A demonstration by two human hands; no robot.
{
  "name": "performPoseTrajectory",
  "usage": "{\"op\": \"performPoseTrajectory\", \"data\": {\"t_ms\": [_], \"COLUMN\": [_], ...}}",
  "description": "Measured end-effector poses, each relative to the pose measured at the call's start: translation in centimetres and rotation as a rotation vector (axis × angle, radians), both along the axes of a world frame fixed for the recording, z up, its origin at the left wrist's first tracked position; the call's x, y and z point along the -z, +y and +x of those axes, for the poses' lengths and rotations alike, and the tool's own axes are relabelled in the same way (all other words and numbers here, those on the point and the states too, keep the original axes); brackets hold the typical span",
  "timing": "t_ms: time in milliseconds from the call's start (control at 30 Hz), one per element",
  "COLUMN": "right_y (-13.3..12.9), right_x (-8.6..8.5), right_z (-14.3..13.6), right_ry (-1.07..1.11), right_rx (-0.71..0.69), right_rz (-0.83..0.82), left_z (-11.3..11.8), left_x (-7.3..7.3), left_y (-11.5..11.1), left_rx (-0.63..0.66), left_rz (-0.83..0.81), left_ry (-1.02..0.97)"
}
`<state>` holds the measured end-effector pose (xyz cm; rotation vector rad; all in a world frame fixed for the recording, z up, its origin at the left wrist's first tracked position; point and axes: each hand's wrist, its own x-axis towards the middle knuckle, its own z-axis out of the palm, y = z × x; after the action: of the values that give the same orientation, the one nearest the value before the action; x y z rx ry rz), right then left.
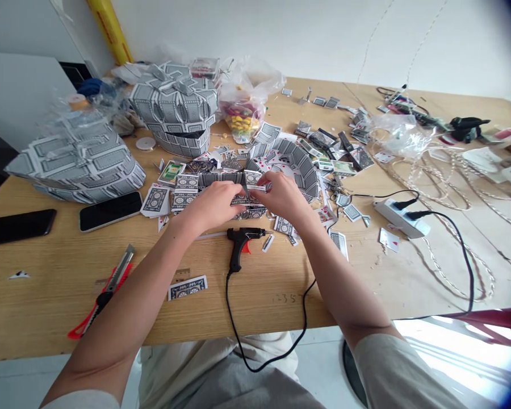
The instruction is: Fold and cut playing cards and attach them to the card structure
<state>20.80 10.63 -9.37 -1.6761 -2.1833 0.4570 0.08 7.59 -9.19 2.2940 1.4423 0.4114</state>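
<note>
Both my hands meet at a band of folded playing cards (186, 193) lying across the middle of the table. My left hand (218, 201) has its fingers closed on the right part of this card band. Pinched between the fingers of my right hand (281, 196) is the edge of a patterned card piece standing up from the band. Just behind them sits a round card basket (304, 165) with loose cards inside. A black glue gun (241, 244) lies in front of my hands, its nozzle pointing right. One folded card strip (188, 288) rests nearer the table's front edge.
Woven card baskets (174, 108) (80, 159) stand at the back left. Two phones (111, 211) and a red utility knife (106, 292) lie left. A power strip (402, 218), cords and cards spread right. The glue gun's cable (234, 329) hangs over the front edge.
</note>
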Motion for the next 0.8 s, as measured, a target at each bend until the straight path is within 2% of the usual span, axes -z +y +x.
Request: {"op": "performPoseTrajectory", "data": {"t_ms": [133,400,800], "right_y": [0.1,0.1,0.3], "right_x": [0.3,-0.1,0.2], "right_z": [0.2,0.2,0.3], "right_ry": [0.000,0.003,0.004], "right_rx": [-0.009,-0.017,-0.043], "right_rz": [0.023,-0.008,-0.004], "left_z": [0.1,0.5,1.4], "left_x": [0.5,1.3,1.7], "left_y": [0.2,0.2,0.0], "left_rx": [-0.010,-0.021,-0.107], "left_rz": [-0.025,0.029,0.004], "left_ry": [-0.024,-0.035,-0.171]}}
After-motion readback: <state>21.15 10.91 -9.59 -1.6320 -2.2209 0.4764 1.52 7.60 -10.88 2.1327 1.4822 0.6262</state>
